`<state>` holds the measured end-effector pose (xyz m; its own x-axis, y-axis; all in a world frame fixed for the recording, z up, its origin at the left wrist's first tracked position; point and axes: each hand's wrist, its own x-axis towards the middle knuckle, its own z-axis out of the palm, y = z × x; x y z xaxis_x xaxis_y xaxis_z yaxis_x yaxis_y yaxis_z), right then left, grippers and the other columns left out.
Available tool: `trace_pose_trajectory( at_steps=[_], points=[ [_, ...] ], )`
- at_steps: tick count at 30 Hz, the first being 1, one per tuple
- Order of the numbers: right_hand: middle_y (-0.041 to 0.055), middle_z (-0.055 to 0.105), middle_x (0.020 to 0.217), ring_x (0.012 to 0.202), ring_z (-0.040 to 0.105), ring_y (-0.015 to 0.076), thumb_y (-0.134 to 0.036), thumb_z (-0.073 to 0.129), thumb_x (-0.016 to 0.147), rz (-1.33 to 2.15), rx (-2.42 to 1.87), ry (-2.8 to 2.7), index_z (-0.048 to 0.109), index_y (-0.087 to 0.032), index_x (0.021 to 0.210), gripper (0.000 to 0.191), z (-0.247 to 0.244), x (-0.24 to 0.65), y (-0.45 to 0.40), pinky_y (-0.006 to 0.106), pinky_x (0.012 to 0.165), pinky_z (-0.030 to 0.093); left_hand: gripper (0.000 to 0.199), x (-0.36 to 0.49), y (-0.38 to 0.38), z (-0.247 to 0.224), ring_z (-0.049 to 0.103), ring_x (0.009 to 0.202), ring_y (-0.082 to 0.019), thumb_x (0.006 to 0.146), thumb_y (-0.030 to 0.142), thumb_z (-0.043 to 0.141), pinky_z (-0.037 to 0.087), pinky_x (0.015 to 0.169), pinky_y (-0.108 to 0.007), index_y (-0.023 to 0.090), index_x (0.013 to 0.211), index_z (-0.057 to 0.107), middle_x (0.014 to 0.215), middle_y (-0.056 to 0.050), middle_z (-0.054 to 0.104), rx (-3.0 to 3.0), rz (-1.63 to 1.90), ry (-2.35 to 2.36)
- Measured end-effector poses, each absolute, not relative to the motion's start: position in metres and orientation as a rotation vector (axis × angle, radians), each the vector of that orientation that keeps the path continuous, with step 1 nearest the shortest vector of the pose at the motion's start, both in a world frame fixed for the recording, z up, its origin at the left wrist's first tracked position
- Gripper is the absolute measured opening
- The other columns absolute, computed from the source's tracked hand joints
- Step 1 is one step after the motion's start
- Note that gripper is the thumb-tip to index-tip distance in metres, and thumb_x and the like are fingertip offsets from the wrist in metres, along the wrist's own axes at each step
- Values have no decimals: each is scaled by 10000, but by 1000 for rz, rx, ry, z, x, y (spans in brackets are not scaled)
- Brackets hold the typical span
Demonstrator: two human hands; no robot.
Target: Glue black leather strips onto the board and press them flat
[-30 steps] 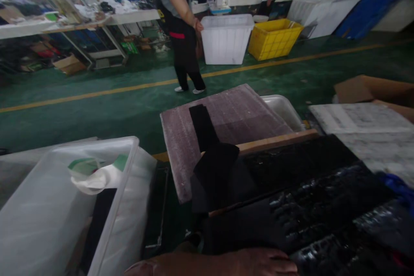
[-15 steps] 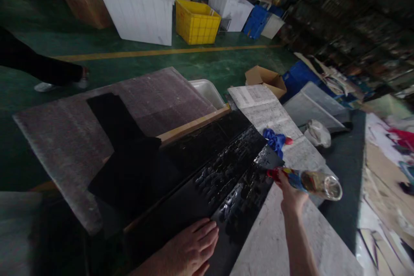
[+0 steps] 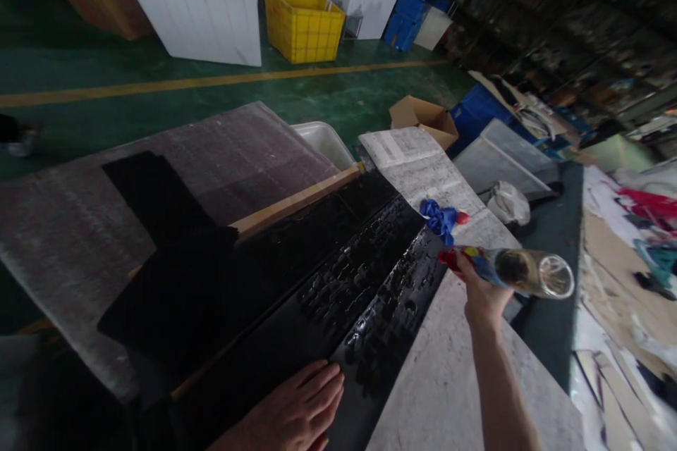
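Black sheet material lies across the work surface, with glossy wet-looking patches on its right part. My left hand rests on it near the bottom, palm down and fingers extended. My right hand is wrapped round a clear bottle with a red cap end, tilted almost level, its red end pointing left over the sheet's right edge. A blue crumpled cloth with a red piece beside it sits on the pale board. A wooden strip borders the black sheet.
A large grey-brown board extends left. Beyond are a white tub, a yellow crate and an open carton. Right stand a grey bin, a white bag and scattered cut pieces.
My right hand and the bottle have shifted slightly up and right. The view has panned, so the surroundings sit further left. The walking person's leg has mostly left the picture at the left.
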<state>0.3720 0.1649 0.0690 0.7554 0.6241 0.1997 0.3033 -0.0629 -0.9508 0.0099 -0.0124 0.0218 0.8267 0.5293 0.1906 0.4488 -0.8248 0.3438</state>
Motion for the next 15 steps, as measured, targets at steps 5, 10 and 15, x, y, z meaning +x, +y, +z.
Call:
trace_pose_trajectory(
  at_steps=[5,10,15],
  points=[
    [62,738,970,847,715,247,-399,949,503,418,-1723,-878,718,-169,1006,599,55,353,122,473,866,632,419,12,-15,6,440,1419,-177,1047,399,512,331,1224,-309,163,1384,589,1486,-4,580,2835,474,746],
    [83,751,935,800,718,273,-425,954,426,285,-1738,-705,703,-139,903,610,36,369,167,476,709,665,363,14,-17,-1,461,1389,-164,1017,324,588,364,1203,-298,196,1356,611,1435,28,616,2866,538,778],
    [58,739,791,677,700,264,-426,943,365,316,-1734,-623,686,-139,771,559,47,395,229,427,541,652,318,14,-14,6,502,1349,-151,1016,265,577,376,1184,-273,193,1320,635,1379,30,650,2860,567,776]
  ],
)
